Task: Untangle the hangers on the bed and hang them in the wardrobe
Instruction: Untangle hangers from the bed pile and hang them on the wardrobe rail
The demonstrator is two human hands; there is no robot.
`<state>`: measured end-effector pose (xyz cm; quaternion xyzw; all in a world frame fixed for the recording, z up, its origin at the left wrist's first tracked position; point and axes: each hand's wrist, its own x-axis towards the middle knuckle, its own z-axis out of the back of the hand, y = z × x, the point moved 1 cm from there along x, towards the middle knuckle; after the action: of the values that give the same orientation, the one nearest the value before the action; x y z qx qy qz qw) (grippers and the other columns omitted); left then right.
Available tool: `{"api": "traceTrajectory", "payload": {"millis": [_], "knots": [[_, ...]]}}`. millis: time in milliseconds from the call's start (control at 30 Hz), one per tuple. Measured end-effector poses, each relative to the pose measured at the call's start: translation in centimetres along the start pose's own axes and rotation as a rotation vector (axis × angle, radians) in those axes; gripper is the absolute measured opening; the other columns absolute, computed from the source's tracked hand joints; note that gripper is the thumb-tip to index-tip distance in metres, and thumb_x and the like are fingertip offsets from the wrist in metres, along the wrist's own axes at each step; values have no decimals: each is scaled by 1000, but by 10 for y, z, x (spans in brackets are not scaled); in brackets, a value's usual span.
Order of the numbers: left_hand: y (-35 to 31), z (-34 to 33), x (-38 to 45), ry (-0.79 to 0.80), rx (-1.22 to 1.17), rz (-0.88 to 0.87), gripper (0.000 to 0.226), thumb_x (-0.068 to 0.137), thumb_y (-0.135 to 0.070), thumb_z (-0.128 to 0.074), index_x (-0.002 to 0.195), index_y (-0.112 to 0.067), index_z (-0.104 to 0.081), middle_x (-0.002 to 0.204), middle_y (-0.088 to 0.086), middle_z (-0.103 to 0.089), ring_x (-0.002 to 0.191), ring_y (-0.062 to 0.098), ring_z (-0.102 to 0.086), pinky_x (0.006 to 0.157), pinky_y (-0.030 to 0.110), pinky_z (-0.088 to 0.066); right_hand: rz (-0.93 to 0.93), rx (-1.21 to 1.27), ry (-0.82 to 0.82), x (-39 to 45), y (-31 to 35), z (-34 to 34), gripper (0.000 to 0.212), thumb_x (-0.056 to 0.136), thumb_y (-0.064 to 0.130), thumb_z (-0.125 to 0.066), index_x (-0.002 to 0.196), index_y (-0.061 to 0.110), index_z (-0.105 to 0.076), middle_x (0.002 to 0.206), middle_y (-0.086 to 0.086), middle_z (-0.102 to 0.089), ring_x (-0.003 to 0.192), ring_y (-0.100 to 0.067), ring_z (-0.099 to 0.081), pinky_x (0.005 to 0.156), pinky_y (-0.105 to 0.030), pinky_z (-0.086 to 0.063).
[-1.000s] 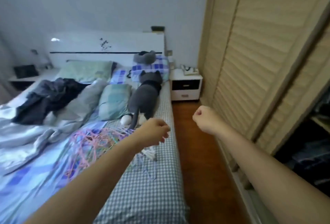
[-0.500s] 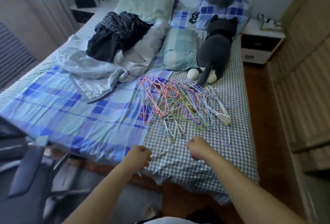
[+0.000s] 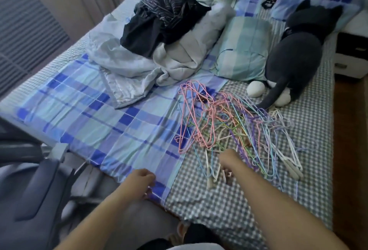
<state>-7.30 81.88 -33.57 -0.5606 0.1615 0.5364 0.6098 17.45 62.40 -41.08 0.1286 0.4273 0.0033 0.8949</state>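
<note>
We have turned away from the wardrobe, which half a second ago still edged the right of the view and is now out of sight, and we stand closer over the bed (image 3: 119, 122). The tangle of wire hangers (image 3: 229, 128), pink, purple, green, blue and white, fills more of the view than it did and lies on the near right part of the bed, across the seam between the blue plaid sheet (image 3: 83, 114) and the grey gingham sheet (image 3: 229, 206), just in front of the grey plush cat (image 3: 294, 60).

Our right hand (image 3: 229, 160) has come forward from the bed's near edge to the near side of the heap. Its fingers curl downward over the white hanger ends, but blur keeps us from telling whether they grip anything yet. Our left hand (image 3: 142, 180) hangs over the near edge of the plaid sheet with loosely curled fingers, holding nothing.

We judge that the approach is done and the untangling is about to begin; no hanger is free of the pile yet, and none has gone to the wardrobe.

We can read no brand, label or writing anywhere; the crumpled dark clothing (image 3: 161, 20) farther back shows only stripes.
</note>
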Motion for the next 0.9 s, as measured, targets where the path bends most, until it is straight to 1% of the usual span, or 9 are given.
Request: {"api": "traceTrajectory", "payload": {"millis": [133, 267, 333, 433, 533, 633, 700, 800, 900], "knots": [[-20, 17, 25, -74, -60, 40, 15, 98, -11, -55, 94, -3, -68, 76, 12, -69, 63, 26, -60, 62, 30, -45, 11, 6, -55, 59, 40, 6, 13, 94, 17, -59, 98, 5, -65, 77, -9, -63, 56, -22, -54, 48, -26, -39], [-26, 9, 39, -50, -7, 115, 16, 99, -12, -55, 97, -6, -69, 79, 9, -70, 63, 23, -62, 62, 29, -46, -53, 21, -80, 107, 51, -18, 24, 91, 20, -63, 110, 6, -61, 97, -14, -69, 82, -31, -68, 66, -37, -56], [-32, 2, 45, 1, 16, 132, 15, 99, -11, -54, 98, -6, -69, 81, 9, -70, 63, 22, -62, 59, 27, -44, -55, 7, -93, 115, 53, -20, 20, 92, 19, -65, 107, 6, -63, 88, -12, -68, 76, -30, -67, 60, -34, -54], [-44, -6, 63, 30, 25, 137, 16, 99, -7, -52, 95, -3, -67, 78, 11, -66, 64, 24, -58, 58, 27, -42, -16, -43, -128, 117, 52, -14, 14, 94, 13, -65, 106, 7, -62, 78, -5, -59, 62, -22, -56, 46, -26, -36], [-64, -14, 79, 93, 64, 118, 16, 100, -7, -51, 93, -3, -64, 75, 10, -65, 59, 23, -56, 54, 25, -42, -7, 33, -202, 102, 50, 3, 5, 98, 7, -52, 100, 7, -56, 86, -6, -57, 66, -23, -52, 44, -25, -27], [-92, -25, 91, 182, 72, 61, 14, 100, -10, -53, 93, -5, -64, 78, 11, -65, 61, 22, -57, 59, 29, -44, 72, 333, -207, 63, 49, 19, 14, 102, 9, -44, 97, 10, -58, 91, -8, -66, 66, -18, -59, 45, -25, -38], [-109, -35, 93, 219, 24, 29, 11, 99, -19, -59, 98, -9, -64, 89, 11, -67, 70, 22, -61, 65, 34, -49, 144, 518, -209, 23, 46, 18, 19, 105, 15, -43, 93, 12, -58, 86, -8, -67, 67, -21, -67, 48, -32, -53], [-125, -50, 86, 327, -33, 22, 39, 89, -48, -69, 119, -26, -58, 114, 1, -68, 99, 18, -67, 75, 34, -58, 268, 678, -174, -44, 55, -9, 15, 105, 22, -47, 96, 21, -58, 83, -1, -67, 71, -19, -69, 61, -40, -61], [-131, -58, 78, 423, -127, 0, 42, 83, -52, -73, 112, -24, -61, 96, 0, -71, 88, 17, -67, 71, 35, -55, 453, 673, -93, -84, 79, -47, 10, 101, 29, -50, 106, 33, -57, 95, 13, -68, 83, -11, -68, 72, -43, -59]]}}
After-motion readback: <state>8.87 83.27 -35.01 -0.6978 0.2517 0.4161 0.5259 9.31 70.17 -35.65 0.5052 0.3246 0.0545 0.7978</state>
